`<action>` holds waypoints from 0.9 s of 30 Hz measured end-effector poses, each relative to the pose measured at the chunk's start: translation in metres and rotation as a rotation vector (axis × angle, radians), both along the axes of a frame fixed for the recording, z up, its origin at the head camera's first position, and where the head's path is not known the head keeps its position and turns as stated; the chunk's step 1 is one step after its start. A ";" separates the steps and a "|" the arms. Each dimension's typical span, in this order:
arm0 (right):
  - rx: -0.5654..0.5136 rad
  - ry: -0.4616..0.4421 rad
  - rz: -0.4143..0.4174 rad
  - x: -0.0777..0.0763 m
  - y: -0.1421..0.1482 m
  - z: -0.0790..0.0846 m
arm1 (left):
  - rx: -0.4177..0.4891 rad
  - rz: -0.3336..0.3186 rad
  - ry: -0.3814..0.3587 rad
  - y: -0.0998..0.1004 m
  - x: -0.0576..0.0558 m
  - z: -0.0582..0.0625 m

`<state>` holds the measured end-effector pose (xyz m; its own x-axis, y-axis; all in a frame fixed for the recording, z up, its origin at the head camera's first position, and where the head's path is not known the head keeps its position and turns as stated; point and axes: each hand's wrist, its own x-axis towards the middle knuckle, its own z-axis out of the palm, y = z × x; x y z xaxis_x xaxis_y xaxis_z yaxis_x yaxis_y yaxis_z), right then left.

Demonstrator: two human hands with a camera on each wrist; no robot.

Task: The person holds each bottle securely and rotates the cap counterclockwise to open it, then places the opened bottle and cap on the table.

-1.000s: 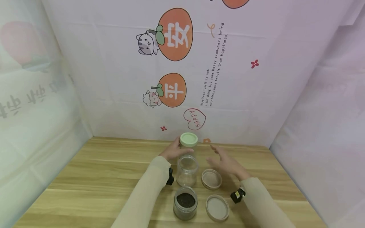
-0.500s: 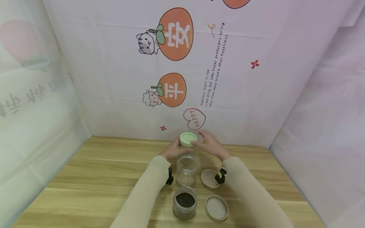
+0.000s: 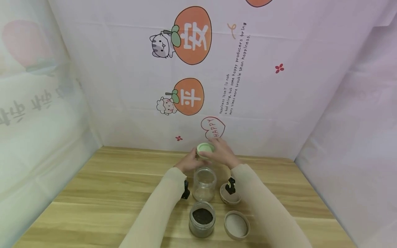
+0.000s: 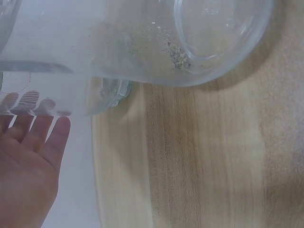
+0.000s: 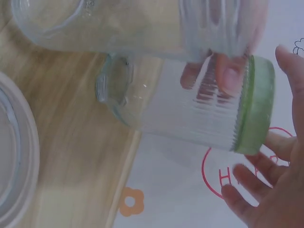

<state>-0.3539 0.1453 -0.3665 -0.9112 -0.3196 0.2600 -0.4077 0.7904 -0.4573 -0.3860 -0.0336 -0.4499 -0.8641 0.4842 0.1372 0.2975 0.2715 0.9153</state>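
Note:
At the back of the table stands a clear jar (image 5: 175, 114) with a pale green lid (image 3: 205, 148). My left hand (image 3: 188, 162) grips its side; the fingers (image 5: 230, 80) show through the glass in the right wrist view. Around the lid my right hand (image 3: 221, 153) spreads its fingers, the thumb a little apart from the lid and one fingertip right at its edge. Just in front of them is a lidless clear jar (image 3: 204, 189) with some crumbs inside. Nearest me, another jar (image 3: 201, 229) holds dark granular stuff.
Two round pale lids, one farther (image 3: 230, 194) and one nearer (image 3: 236, 225), lie to the right of the lidless jars. Behind the wooden table (image 3: 124, 193) hangs a printed white cloth (image 3: 254, 103), with cloth on both sides too.
My right hand has moved left and away from me, from above the farther pale lid to the green lid. The left hand has kept its place at the jar.

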 end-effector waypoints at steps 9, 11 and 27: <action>0.075 0.039 -0.110 -0.002 -0.004 -0.009 | 0.016 -0.050 0.000 -0.001 0.000 0.003; 0.054 0.044 -0.109 -0.003 -0.004 -0.010 | 0.024 -0.064 0.006 -0.001 0.002 0.005; -0.042 0.090 -0.016 -0.006 -0.003 -0.017 | 0.017 -0.074 0.028 -0.002 0.002 0.007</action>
